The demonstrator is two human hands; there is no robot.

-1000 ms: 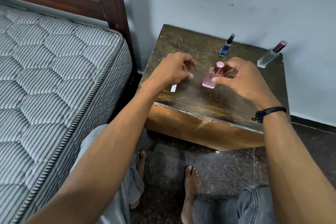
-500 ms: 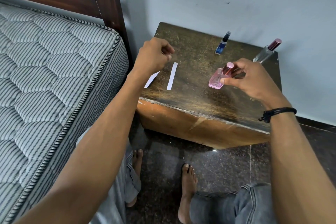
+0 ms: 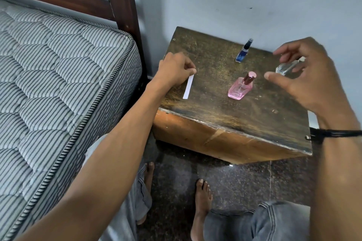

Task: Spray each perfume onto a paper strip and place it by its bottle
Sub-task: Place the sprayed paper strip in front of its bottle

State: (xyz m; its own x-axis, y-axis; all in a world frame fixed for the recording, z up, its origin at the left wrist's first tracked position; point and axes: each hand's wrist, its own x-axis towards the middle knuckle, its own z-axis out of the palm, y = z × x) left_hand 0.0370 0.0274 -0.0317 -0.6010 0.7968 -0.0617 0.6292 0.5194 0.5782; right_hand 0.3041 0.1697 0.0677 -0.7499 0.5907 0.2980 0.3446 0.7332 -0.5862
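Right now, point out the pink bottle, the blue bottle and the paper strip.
pink bottle (image 3: 239, 90): head view, glass body.
blue bottle (image 3: 241, 55): head view, lower body.
paper strip (image 3: 188, 87): head view, middle.

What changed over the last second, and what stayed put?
The right hand let go of the pink glass perfume bottle and moved right, open, toward the clear glass bottle. The left hand moved left and down to the edge of the dark wooden table, fingertips at the far end of the white paper strip. Those bottles and the small blue bottle stayed in place.
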